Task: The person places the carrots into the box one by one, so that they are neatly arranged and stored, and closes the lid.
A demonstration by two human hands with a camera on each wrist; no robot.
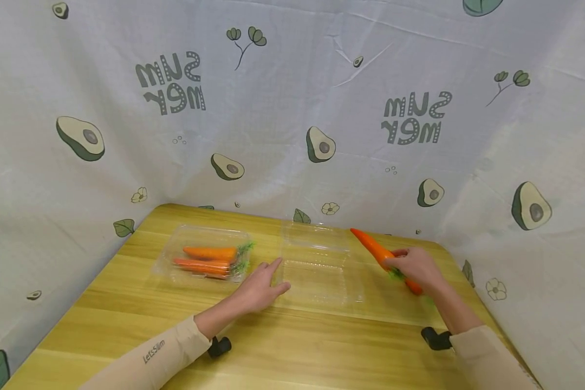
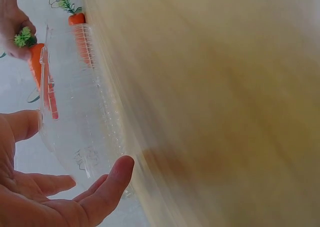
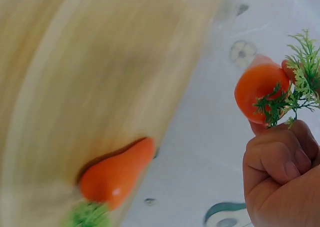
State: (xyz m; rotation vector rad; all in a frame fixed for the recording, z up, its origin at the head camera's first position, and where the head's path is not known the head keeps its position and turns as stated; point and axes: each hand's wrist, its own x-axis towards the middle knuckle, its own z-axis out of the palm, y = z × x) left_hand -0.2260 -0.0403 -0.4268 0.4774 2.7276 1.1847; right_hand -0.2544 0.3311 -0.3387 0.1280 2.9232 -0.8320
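My right hand (image 1: 414,266) pinches a carrot (image 1: 370,246) by its leafy top end, its tip pointing up and left, held to the right of an open clear container (image 1: 317,279). In the right wrist view the held carrot (image 3: 260,93) shows its thick end and green leaves beside the curled fingers. Another carrot (image 3: 117,174) lies on the table; in the head view it (image 1: 413,286) shows partly below the hand. At the container's left edge is my left hand (image 1: 260,287), fingers spread and holding nothing; in the left wrist view its fingers are beside the clear plastic (image 2: 75,132).
On the left of the wooden table (image 1: 297,352) stands a clear container (image 1: 175,233) with several carrots (image 1: 209,253) inside. A printed cloth (image 1: 273,108) hangs behind the table and along both sides. Black devices sit at both wrists.
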